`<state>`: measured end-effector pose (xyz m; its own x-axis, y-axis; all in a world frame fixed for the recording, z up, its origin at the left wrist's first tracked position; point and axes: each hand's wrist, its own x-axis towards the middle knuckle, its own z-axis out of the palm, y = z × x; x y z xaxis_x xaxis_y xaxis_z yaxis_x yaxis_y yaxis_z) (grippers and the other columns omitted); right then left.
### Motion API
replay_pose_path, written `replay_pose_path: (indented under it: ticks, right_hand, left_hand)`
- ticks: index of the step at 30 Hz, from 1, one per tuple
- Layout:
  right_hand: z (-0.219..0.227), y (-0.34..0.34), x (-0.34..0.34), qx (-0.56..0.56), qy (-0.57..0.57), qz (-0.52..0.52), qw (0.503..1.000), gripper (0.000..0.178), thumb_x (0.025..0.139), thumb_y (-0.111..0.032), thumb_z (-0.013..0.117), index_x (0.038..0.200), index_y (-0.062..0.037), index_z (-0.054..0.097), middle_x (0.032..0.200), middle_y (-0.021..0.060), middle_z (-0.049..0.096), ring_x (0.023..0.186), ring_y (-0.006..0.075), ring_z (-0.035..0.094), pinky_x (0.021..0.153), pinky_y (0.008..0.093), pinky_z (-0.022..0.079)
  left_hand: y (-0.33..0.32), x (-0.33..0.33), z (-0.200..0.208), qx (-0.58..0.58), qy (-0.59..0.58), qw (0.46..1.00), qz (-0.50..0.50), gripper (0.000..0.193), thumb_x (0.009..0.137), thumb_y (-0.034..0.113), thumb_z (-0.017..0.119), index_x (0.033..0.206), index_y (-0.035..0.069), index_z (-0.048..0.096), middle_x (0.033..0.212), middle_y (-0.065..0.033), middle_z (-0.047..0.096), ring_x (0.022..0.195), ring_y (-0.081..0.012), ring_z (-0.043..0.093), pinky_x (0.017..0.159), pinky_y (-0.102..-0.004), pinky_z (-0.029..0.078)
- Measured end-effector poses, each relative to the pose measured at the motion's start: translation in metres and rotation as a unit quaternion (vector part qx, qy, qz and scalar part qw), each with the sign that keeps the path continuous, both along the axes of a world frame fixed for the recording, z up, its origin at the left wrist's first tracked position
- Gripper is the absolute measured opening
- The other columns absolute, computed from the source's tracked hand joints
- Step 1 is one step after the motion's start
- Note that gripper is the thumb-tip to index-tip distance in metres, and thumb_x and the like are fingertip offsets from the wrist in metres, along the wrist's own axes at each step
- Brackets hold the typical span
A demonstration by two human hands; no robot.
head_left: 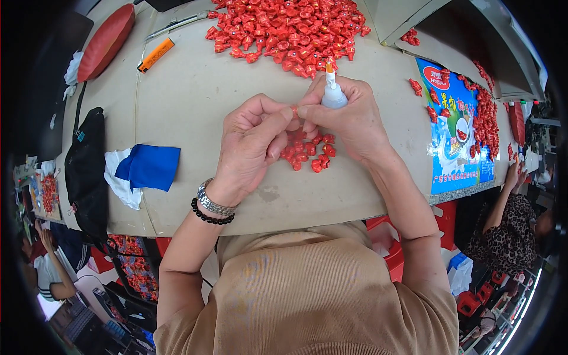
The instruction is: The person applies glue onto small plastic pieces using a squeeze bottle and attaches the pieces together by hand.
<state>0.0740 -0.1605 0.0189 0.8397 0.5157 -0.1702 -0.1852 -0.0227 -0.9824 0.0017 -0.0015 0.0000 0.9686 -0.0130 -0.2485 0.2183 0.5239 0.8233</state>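
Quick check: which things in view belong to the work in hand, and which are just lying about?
Seems in use:
- red piece at both hands' fingertips
- bottle in the right hand
- loose pieces below
- pile, likely

Seems just lying about:
- blue cloth
- black bag
- orange item

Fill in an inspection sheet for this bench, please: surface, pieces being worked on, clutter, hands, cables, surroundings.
Surface: beige tabletop, smudged near the person.
Job's things: heap of red pieces at the far side; small red cluster near the hands; white bottle with an orange tip.
Clutter: blue cloth, black bag, orange-and-black item, red tray.
Hands: left hand and right hand meet at a small red piece; the right also holds the bottle.
Cables: thin black cord by the bag, possibly a strap.
Surroundings: other people, one in a patterned top at right.
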Motion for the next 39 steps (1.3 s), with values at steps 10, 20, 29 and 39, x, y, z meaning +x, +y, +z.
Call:
replay_pose_path:
  ticks: [10,20,29,39]
  right_hand:
    - [-0.004,0.002,-0.001,-0.002,-0.015,-0.006,1.000,0.005,0.080,-0.003,0.064,0.079,0.0009,0.061,0.067,0.0060,0.063,0.054,0.0091,0.060,0.044,0.0214,0.046]
    - [-0.006,0.004,-0.003,0.001,-0.019,-0.017,1.000,0.007,0.081,-0.003,0.066,0.079,0.0013,0.061,0.067,0.0052,0.062,0.053,0.0089,0.060,0.045,0.0209,0.047]
    - [-0.004,0.004,-0.002,-0.001,-0.023,-0.020,1.000,0.005,0.080,-0.002,0.065,0.081,0.0022,0.062,0.069,0.0060,0.063,0.054,0.0096,0.060,0.046,0.0214,0.049]
    - [0.004,0.004,-0.002,0.000,-0.016,-0.007,1.000,0.007,0.078,0.003,0.065,0.084,0.0037,0.061,0.073,0.0088,0.066,0.062,0.0106,0.063,0.056,0.0222,0.052]
  left_hand:
    - [-0.001,0.000,-0.001,-0.004,-0.002,1.000,0.007,0.006,0.091,0.009,0.057,0.088,0.004,0.058,0.081,-0.0073,0.065,0.047,-0.0017,0.041,0.039,-0.0183,0.024]
    - [-0.001,0.000,-0.001,-0.002,0.001,1.000,0.014,0.007,0.092,0.009,0.056,0.087,0.004,0.058,0.079,-0.0079,0.066,0.046,-0.0020,0.041,0.038,-0.0182,0.024]
    - [-0.002,0.001,0.001,-0.010,-0.004,1.000,0.013,0.009,0.092,0.011,0.056,0.087,0.003,0.057,0.080,-0.0095,0.066,0.046,-0.0023,0.041,0.039,-0.0181,0.024]
    - [-0.002,-0.001,0.001,-0.020,-0.012,0.999,0.026,0.013,0.093,0.014,0.057,0.093,0.001,0.059,0.081,-0.0090,0.067,0.046,-0.0024,0.040,0.038,-0.0178,0.024]
